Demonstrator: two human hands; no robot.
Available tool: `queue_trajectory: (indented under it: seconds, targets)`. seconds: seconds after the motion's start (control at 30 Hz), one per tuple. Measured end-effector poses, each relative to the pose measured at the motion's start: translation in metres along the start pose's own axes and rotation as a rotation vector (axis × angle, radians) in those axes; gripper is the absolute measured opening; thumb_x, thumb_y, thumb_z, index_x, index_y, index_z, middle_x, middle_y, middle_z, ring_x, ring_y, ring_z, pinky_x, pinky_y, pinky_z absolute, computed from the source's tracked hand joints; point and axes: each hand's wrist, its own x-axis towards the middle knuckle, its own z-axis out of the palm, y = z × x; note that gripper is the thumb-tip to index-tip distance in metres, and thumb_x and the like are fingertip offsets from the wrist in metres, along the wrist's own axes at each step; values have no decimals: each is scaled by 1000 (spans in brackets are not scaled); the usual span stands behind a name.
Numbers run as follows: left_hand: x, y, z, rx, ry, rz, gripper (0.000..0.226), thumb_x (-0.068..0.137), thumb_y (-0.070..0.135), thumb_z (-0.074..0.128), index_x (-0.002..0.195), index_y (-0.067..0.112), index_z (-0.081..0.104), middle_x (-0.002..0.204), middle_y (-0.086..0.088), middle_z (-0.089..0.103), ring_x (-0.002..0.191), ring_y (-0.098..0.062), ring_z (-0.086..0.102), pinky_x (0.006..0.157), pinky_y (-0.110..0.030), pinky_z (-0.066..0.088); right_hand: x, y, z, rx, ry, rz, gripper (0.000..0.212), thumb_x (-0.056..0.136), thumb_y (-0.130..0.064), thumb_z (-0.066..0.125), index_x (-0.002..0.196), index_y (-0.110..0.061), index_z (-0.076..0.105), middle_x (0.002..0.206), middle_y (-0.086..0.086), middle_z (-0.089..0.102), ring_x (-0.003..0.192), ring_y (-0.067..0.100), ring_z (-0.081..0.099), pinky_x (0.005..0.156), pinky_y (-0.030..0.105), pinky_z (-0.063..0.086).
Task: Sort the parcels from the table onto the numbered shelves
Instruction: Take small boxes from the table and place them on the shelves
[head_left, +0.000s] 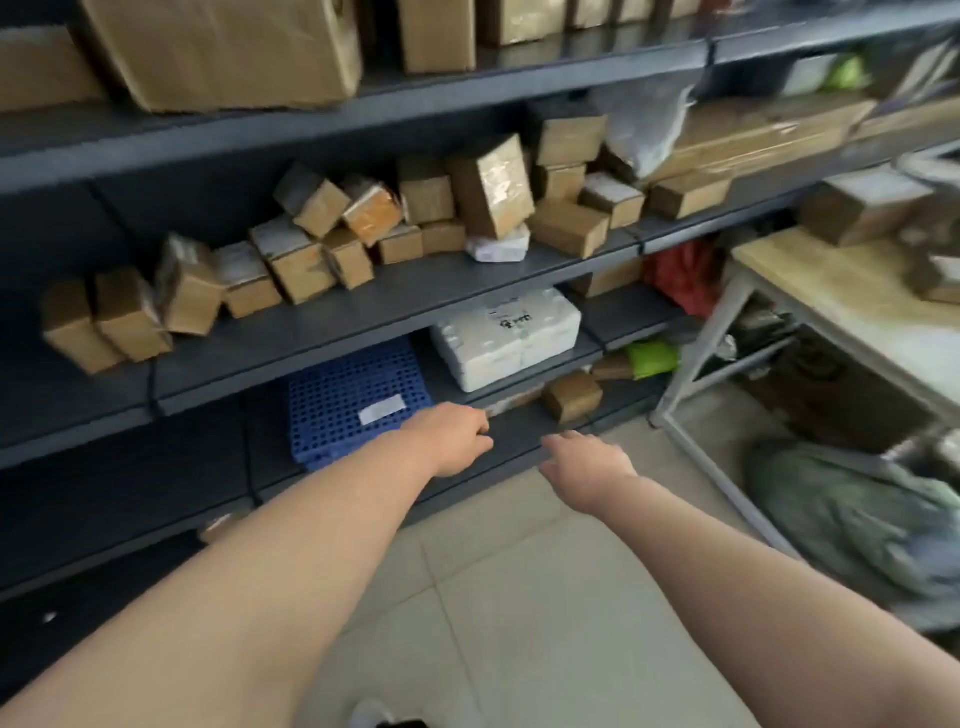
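Dark grey metal shelves (332, 317) run across the view, tilted. The middle shelf carries several small brown cardboard parcels (491, 184). A white foam box (506, 338) sits on the shelf below, and a small brown box (571, 396) lies on the lowest shelf. My left hand (452, 439) reaches toward the low shelf beside a blue perforated crate (337, 400), fingers loosely curled, holding nothing. My right hand (587, 467) hovers just right of it, fingers spread and empty. The wooden-topped table (810, 291) at right holds more brown parcels (862, 205).
Large cartons (223, 47) fill the top shelf. A grey-green sack (852, 514) lies on the tiled floor under the table's white metal frame (696, 358). A red bag (683, 275) and a green packet (652, 358) sit at the shelves' right end.
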Motion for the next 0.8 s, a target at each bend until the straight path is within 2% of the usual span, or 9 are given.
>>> queue_trajectory:
  seconds: [0.2, 0.37, 0.47, 0.6, 0.8]
  targets:
    - [62, 129, -17, 81, -22, 183, 36, 97, 43, 44, 126, 25, 57, 130, -7, 56, 116, -28, 53, 93, -37, 45, -41, 122, -16, 73, 61, 231, 40, 97, -39, 38, 132, -21, 47, 133, 4, 51, 122, 27, 48, 93, 40, 39]
    - [107, 212, -32, 141, -44, 347, 41, 99, 43, 43, 137, 28, 50, 138, -4, 52, 124, -27, 49, 95, -37, 40, -54, 194, -29, 137, 116, 403, 37, 96, -37, 37, 127, -22, 50, 130, 4, 52, 119, 28, 50, 90, 40, 38]
    - [141, 245, -44, 163, -40, 429, 41, 99, 42, 44, 136, 27, 50, 138, -3, 53, 124, -26, 49, 95, -37, 41, -49, 227, -38, 171, 160, 489, 37, 96, -39, 38, 126, -23, 50, 126, 3, 53, 117, 28, 51, 90, 41, 39]
    - [193, 276, -62, 159, -46, 500, 42, 99, 40, 44, 138, 26, 49, 141, -3, 50, 126, -25, 48, 95, -36, 41, -35, 268, -48, 210, 177, 617, 40, 96, -39, 38, 131, -22, 48, 131, 3, 51, 119, 29, 50, 91, 42, 40]
    - [271, 319, -86, 200, -106, 570, 42, 99, 38, 47, 138, 24, 47, 139, -5, 51, 121, -27, 52, 85, -33, 42, -21, 329, -65, 307, 237, 781, 43, 97, -41, 40, 137, -24, 44, 137, 3, 48, 123, 29, 49, 94, 43, 41]
